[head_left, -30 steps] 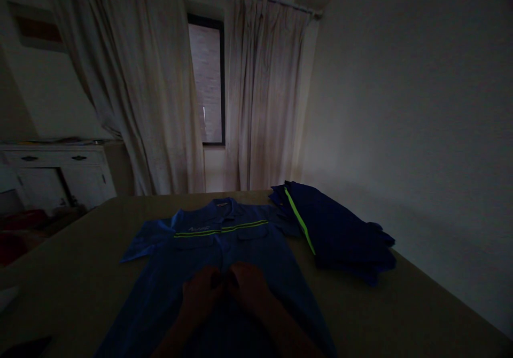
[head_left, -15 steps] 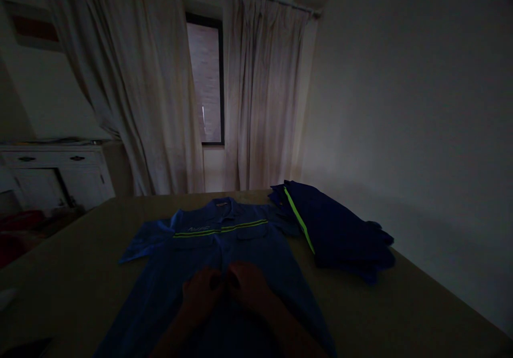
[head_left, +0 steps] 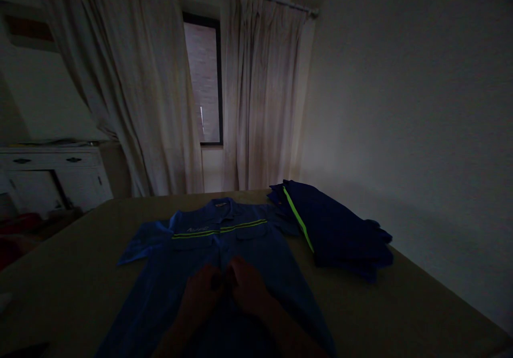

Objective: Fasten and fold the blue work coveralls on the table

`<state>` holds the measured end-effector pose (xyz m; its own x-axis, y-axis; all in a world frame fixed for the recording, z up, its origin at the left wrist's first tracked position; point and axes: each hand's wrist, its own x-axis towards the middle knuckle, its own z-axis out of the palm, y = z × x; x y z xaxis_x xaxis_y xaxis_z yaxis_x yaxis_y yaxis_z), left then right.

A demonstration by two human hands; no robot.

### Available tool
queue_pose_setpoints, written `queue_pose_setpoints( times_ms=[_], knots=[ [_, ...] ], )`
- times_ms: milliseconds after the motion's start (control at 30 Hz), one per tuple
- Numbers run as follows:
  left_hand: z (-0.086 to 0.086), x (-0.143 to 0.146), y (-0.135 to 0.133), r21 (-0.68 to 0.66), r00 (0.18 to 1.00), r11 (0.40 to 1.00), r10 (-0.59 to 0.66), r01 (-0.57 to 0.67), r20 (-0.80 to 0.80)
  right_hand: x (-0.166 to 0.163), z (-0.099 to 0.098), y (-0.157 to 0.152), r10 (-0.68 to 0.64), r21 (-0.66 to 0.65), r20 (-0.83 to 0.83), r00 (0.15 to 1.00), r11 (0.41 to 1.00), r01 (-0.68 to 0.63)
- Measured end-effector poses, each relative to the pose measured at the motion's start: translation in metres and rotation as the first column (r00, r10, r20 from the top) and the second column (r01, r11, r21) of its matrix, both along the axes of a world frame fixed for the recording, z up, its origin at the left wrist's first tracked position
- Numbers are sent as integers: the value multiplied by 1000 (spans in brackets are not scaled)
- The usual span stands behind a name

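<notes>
Blue shirt (head_left: pixel 188 256) is still touched at its placket by left hand (head_left: pixel 201 294) and right hand (head_left: pixel 249 289); whether either grip is closed cannot be told.

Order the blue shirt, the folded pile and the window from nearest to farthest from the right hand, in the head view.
1. blue shirt, under the right hand.
2. folded pile, to the right.
3. window, at the far wall.

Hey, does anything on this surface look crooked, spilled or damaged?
Nothing stands out. The blue shirt lies flat, front up, with both hands meeting at its middle: left hand, right hand. The folded pile sits tidy beside it. Dim light hides small flaws.
</notes>
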<state>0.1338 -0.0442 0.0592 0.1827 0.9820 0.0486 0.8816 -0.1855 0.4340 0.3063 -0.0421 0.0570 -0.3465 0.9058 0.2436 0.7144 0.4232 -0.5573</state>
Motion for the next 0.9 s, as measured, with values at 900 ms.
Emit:
queue_pose_setpoints(
  times_ms=[900],
  knots=[
    [14, 12, -14, 99, 951, 978, -148, 181, -271, 1, 1, 5, -119, -215, -115, 986, 972, 92]
  ],
)
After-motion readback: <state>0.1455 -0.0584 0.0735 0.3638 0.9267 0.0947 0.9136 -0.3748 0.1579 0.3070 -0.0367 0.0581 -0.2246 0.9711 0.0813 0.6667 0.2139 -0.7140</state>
